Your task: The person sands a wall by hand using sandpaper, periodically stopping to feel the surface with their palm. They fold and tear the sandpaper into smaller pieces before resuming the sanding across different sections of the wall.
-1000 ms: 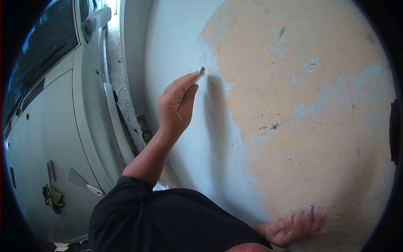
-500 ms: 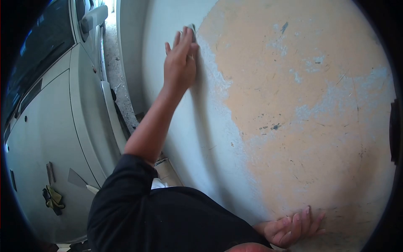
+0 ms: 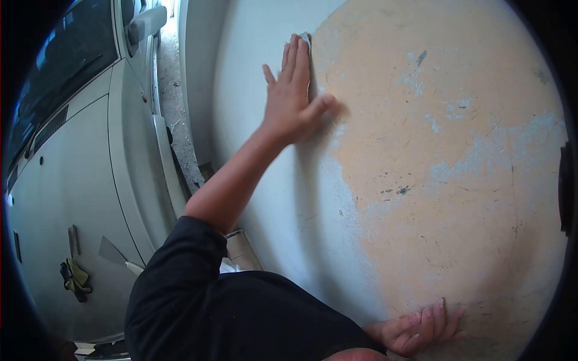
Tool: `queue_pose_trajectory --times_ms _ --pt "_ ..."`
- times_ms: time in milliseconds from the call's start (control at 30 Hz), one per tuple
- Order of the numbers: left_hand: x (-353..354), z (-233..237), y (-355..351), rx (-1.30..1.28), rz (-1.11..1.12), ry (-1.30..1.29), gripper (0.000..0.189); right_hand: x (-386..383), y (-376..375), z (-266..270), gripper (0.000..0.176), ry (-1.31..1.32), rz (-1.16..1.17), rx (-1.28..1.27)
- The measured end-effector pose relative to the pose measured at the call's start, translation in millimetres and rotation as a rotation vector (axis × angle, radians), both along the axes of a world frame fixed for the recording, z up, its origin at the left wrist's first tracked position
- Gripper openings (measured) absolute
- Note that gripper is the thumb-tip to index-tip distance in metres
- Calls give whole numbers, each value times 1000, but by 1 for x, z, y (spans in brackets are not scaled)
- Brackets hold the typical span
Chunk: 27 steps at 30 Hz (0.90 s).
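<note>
My left hand [image 3: 294, 99] lies with its fingers stretched over a thin grey pad [image 3: 306, 39], pressed to the wall [image 3: 259, 180]. The pad's edge shows beside and above the fingers, and the thumb sticks out to the right, blurred. Most of the pad is hidden under the hand. The wall is pale on the left and has a large peach patch [image 3: 409, 222] with grey-blue scuffs on the right. At the lower right, my right hand [image 3: 421, 331] rests by the wall, its fingers loosely bent and apart, holding nothing.
A pale car [image 3: 78, 174] stands at the left, its side mirror [image 3: 147, 24] close to a wall edge. On the bonnet lie a scraper [image 3: 114, 254], a narrow flat tool [image 3: 73, 240] and a yellow-and-black glove or cloth [image 3: 75, 280]. A box-like object [image 3: 242, 249] sits low by the wall.
My left hand has shifted right along the wall with the pad, and its thumb has swung outward. The view has turned slightly. My right hand stays in about the same place.
</note>
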State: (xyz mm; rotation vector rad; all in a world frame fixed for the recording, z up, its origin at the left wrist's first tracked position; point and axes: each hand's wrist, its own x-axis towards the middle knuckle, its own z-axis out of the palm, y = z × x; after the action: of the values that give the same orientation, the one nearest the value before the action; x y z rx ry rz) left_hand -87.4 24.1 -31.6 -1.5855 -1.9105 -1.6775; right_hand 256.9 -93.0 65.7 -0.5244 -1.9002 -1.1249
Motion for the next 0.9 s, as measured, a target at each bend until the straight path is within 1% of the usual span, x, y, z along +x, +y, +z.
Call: queue_pose_trajectory --times_ms 33,67,100,133,167,200,267,333,400,433,500,533,567,600,633,667,700,733,800,867,900 --pt "3 4 4 46 19 -64 127 -1 2 0 13 3 3 -1" --pt "22 -5 -2 58 8 -32 128 -3 5 1 13 14 26 28" --pt "47 -22 -11 79 -1 79 130 -4 7 0 13 26 47 56" --pt "76 -39 -27 101 -87 97 131 -3 8 2 13 36 46 52" --pt "107 -61 -40 120 -141 120 133 1 8 3 16 -15 47 46" --pt "125 -67 -54 99 -198 121 134 3 8 2 20 -63 51 42" --pt "96 -60 -41 68 -58 295 128 5 4 -5 19 -39 22 26" --pt "48 -26 -16 -7 3 116 121 9 1 -5 19 -46 -15 12" --pt "1 9 4 -16 45 -93 121 8 -2 -5 17 -31 -33 -20" --pt "-6 12 10 -9 47 -95 121 9 -2 -5 17 -33 -31 -13" --pt "-15 19 13 87 -46 -329 120 9 -3 -5 16 -17 -40 -19" --pt "14 10 12 15 18 -328 120 9 -3 -5 16 -12 -34 -12" --pt "51 -6 -2 13 45 -188 121 9 -3 -4 16 -14 -31 -16" --pt "90 -26 -22 114 -23 -49 124 8 -3 -4 16 -17 -31 -23" --pt "133 -42 -44 133 -119 -20 126 9 -4 -4 16 -19 -34 -20" --pt "172 -69 -59 237 -209 26 126 11 -4 -5 15 -22 -44 -35" --pt "181 -65 -73 276 -284 37 125 13 -3 -5 14 -30 -54 -46" --pt "171 -64 -70 282 -293 21 125 13 -3 -5 14 -44 -65 -43" --pt "122 -51 -48 155 -96 276 123 8 -5 -5 14 16 -31 -70" --pt "76 -21 -26 38 22 130 123 3 -9 -4 13 19 -84 -82" --pt "52 -6 -19 20 -34 -34 123 1 -10 -3 12 9 -105 -86"
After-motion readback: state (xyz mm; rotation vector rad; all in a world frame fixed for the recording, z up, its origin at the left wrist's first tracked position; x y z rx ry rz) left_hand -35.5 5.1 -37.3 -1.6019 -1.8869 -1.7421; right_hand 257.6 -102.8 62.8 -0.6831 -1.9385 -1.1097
